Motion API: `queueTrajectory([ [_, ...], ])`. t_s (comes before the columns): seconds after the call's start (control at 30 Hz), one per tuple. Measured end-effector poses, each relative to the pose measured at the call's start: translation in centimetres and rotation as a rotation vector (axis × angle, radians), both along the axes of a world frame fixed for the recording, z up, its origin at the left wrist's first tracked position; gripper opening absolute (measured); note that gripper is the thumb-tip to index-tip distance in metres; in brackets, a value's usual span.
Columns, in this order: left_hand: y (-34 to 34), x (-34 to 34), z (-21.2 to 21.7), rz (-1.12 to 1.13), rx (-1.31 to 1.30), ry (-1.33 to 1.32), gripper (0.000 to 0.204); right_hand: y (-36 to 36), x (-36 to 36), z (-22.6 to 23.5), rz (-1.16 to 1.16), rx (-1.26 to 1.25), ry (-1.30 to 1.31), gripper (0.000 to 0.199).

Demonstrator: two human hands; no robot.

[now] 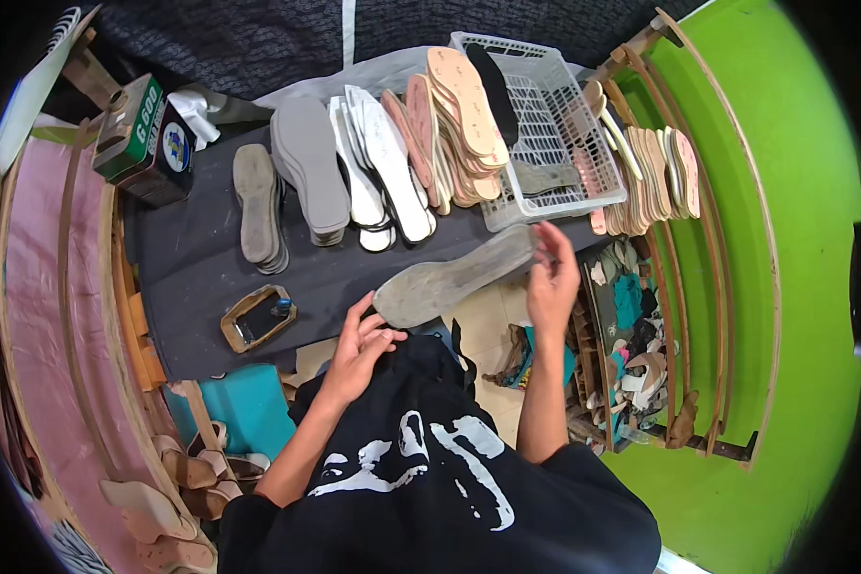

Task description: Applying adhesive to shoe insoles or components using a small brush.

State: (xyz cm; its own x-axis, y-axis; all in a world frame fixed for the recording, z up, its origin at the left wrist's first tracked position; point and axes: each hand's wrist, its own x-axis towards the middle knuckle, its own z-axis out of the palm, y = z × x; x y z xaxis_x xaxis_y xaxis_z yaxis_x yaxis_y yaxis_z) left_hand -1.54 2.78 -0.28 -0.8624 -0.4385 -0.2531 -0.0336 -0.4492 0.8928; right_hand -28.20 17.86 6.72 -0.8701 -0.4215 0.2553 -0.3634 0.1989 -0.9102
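A worn grey-brown shoe insole (450, 280) is held level in front of me, over the table's near edge. My left hand (356, 349) has its fingers at the wide end, thumb and fingers against the rim. The narrow end is gripped by my right hand (552, 270), whose fingers curl partly behind it. On the dark table beyond lie stacks of insoles: a short brownish stack (256, 206), a thick grey stack (308, 163), a white stack (385, 158) and a tall peach stack (467, 100).
A white plastic crate (555, 105) stands at the back right, a grey insole inside it. More insoles (651, 177) line a rack beside it. A dark tin (148, 143) stands at the back left. Nearer is a cut-down container (258, 319). Shoes (196, 474) sit low on the left.
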Motion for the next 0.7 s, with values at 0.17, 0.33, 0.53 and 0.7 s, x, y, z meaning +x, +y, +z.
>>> queueTrajectory([
  [0.17,1.4,-5.5,2.8,-0.077,0.054,0.125,0.076,3.1,-4.3,2.6,-0.102,-0.030,0.011,0.059],
  [0.33,1.7,-11.6,6.5,-0.051,0.037,0.201,0.077,5.4,-9.6,3.3,-0.172,-0.058,0.060,0.058],
  [0.53,2.5,-19.8,8.2,-0.023,-0.198,0.197,0.082,7.3,-18.3,2.5,-0.150,-0.053,0.072,0.051],
  [0.7,3.0,-28.3,9.1,0.134,-0.491,0.039,0.079,6.8,-26.3,1.8,-0.034,0.012,-0.088,0.050],
])
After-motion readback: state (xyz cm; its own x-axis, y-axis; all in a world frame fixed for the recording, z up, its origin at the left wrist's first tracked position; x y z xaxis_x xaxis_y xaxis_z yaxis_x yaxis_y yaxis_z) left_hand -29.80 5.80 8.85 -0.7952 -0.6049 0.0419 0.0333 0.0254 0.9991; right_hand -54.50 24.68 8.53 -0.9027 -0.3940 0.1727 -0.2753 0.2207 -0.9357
